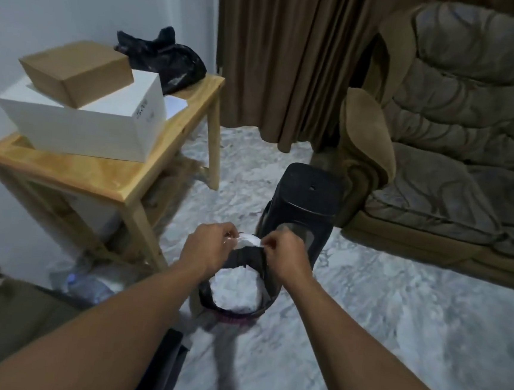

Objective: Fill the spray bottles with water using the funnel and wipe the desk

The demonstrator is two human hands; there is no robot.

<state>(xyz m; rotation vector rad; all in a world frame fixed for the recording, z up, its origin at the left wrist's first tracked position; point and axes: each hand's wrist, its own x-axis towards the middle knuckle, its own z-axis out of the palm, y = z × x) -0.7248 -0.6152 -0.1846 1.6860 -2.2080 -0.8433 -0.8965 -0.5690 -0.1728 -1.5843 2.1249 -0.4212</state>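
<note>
While left hand (206,246) and right hand (286,253) each pinch the white tissue (248,240), it hangs by the bin (206,291). Best released over the opening's middle.

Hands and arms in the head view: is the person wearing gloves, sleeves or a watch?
No. The left hand and right hand wear no gloves. The left forearm and right forearm show no sleeve, and neither wrist has a watch or bracelet. The fingers are too blurred to check for rings.
</note>
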